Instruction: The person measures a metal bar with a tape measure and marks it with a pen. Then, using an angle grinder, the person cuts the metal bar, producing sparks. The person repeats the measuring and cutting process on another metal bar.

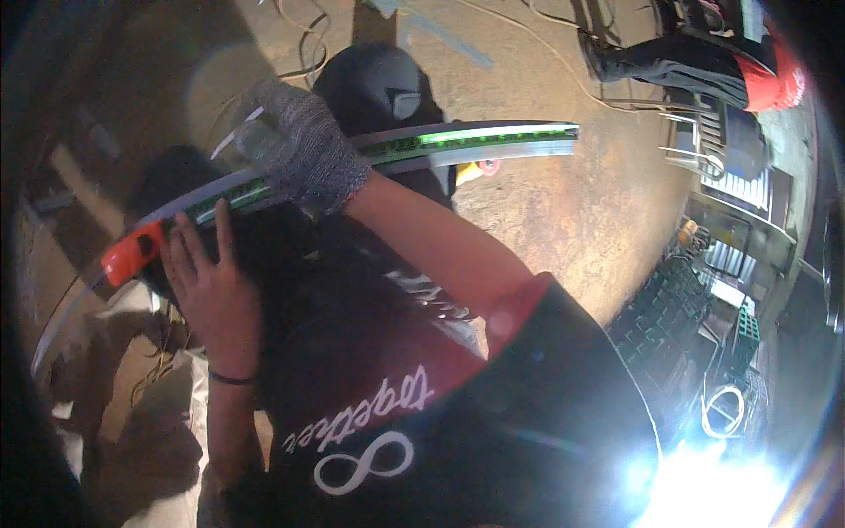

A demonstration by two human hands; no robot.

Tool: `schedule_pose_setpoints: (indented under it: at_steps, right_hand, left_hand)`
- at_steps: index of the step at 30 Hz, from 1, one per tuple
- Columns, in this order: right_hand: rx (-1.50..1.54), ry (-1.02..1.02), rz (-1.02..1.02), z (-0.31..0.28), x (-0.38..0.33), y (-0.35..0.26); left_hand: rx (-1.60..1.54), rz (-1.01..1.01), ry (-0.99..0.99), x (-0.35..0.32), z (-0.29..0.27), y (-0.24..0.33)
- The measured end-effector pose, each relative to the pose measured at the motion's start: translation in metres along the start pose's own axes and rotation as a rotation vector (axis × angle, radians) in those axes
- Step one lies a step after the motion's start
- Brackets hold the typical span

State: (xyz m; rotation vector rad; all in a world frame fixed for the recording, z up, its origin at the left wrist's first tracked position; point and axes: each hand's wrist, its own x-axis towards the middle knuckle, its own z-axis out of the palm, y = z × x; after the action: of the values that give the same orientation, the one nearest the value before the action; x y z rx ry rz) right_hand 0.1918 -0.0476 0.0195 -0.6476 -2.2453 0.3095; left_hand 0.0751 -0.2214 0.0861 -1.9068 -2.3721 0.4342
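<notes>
A long pale metal channel with a green strip inside it (502, 138) lies across my knees and looks bent by the lens. My bare left hand (211, 286) rests against its left part, fingers stretched out and apart at the near edge. Close to those fingertips, an orange-red piece (132, 255) sits on the channel's left end; its kind is unclear. My right hand (308, 150), in a grey knit glove, is closed over the middle of the channel. A thin whitish piece (236, 134) sticks out beside the gloved fingers, which are partly lost in glare.
Cables (537, 40) run over the brown floor. At the far right is another person in dark trousers (678, 66) and a red top. Metal racks (717, 167) and a dark stack of parts (660, 308) stand at right. Strong light glares at lower right.
</notes>
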Motion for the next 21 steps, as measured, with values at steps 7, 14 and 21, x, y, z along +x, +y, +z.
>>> schedule_pose_setpoints:
  at_steps: [7,14,21]
  right_hand:
    - [0.605,0.127,0.807,-0.1,0.008,0.015]
    - [0.425,0.824,0.813,-0.264,-0.031,0.102]
    - [0.215,0.554,1.327,-0.279,-0.036,0.135]
  left_hand:
    - [-0.192,0.038,0.072,0.003,0.009,-0.012]
    - [-0.257,0.023,0.109,0.002,0.01,-0.014]
    - [-0.266,0.019,0.121,0.003,0.014,-0.013]
